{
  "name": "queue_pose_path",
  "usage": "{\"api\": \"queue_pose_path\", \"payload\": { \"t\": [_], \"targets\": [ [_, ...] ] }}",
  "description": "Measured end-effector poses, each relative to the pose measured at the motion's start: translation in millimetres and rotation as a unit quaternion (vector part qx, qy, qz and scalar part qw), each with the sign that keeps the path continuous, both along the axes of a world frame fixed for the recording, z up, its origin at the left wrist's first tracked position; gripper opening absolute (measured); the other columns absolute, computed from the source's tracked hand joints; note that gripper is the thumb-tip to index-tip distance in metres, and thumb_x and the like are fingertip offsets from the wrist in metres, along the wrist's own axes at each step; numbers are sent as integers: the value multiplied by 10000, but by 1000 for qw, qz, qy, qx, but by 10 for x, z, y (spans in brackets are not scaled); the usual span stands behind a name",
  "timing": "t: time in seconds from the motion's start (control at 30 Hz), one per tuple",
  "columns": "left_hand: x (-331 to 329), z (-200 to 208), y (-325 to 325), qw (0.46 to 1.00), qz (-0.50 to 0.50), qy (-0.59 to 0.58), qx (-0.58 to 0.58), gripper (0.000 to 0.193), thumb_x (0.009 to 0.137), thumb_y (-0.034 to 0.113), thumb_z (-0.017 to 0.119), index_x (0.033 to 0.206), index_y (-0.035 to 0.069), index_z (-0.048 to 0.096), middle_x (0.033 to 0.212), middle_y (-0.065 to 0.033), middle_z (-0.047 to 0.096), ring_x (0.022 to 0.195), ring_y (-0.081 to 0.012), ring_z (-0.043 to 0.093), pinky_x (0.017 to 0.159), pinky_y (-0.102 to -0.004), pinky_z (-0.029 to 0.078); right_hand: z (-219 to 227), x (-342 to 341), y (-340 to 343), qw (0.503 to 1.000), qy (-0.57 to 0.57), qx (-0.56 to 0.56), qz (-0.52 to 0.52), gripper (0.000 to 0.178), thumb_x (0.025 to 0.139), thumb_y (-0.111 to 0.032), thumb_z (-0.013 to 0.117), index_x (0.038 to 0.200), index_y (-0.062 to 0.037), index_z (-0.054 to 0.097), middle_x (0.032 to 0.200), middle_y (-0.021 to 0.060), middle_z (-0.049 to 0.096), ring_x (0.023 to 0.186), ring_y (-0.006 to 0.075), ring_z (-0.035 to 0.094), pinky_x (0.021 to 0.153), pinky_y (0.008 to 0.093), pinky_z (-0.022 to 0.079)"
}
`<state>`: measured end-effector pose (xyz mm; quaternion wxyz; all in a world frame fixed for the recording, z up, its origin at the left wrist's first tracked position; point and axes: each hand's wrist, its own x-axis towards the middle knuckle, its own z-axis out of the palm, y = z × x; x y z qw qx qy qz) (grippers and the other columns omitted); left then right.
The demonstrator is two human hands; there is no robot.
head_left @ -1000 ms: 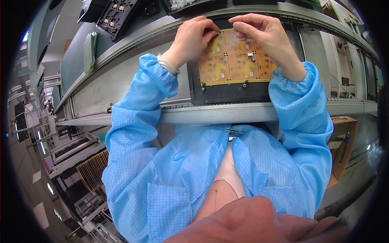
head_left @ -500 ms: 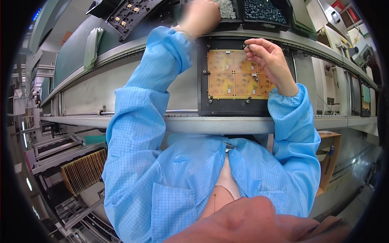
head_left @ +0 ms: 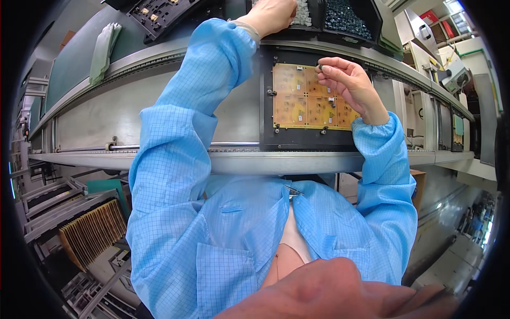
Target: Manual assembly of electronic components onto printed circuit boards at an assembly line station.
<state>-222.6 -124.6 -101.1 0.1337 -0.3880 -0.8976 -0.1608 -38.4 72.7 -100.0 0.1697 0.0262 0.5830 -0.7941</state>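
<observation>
My right hand (head_left: 351, 87) is raised over the right part of an amber circuit board panel (head_left: 289, 101). Its thumb and index finger pinch a small dark component (head_left: 319, 68); the other fingers are curled. The panel lies in a black frame carrier (head_left: 297, 141), with small white and dark parts fitted on it. At the top edge my left hand (head_left: 270, 17) reaches to a bin of small white components (head_left: 303, 13). Its fingers look curled together at those parts, partly cut off by the picture's edge, and what they hold cannot be made out.
Beside the white parts stands a black bin of dark blue components (head_left: 345, 20). A black tray with a few pale parts (head_left: 159, 18) is at the upper left, near light green gloves (head_left: 104, 53). Metal conveyor rails (head_left: 239, 162) run across. Upright boards (head_left: 93, 234) fill a rack at lower left.
The view has shifted slightly. My left hand stays at the white parts, its fingers now lower at the bin's near side. My right hand keeps its pinch over the panel, tilted a little differently.
</observation>
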Motion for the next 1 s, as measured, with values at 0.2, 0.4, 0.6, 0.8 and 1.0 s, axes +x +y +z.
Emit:
{"api": "queue_pose_path", "payload": {
  "t": [0.2,0.4,0.6,0.8,1.0],
  "targets": [
    [-31,-48,23,998,37,-29,29,117,745,78,623,725,6,713,782,-246,678,796,-404,687,762,-478,553,-18,-111,-102,987,34,155,6,232,950,-105,657,1146,18,669,977,85,707,867,123,677,806,244,558],
    [66,-55,46,998,23,35,50,97,753,110,659,748,34,720,792,-205,695,805,-359,699,759,-447,557,-95,-133,-228,899,140,415,-1,171,943,-88,650,1068,13,707,920,59,725,853,110,678,742,238,541],
    [110,-90,17,992,25,60,105,96,775,106,642,778,32,704,829,-194,681,846,-360,681,778,-443,543,-90,-74,-370,812,217,541,-24,141,911,-84,670,1013,-2,722,910,87,712,797,145,685,704,258,538],
    [226,45,-77,971,11,-1,240,85,776,68,612,764,50,694,856,-200,661,858,-373,658,794,-447,529,-167,-53,-355,780,246,573,-40,132,896,-86,684,982,2,730,896,93,678,753,172,673,694,276,535],
    [177,18,-76,964,-4,43,264,105,797,58,587,796,38,690,853,-206,638,845,-387,647,774,-457,527,-129,-23,-379,777,242,579,-52,140,893,-92,689,985,5,732,880,99,668,739,176,657,698,284,532]
  ]
}}
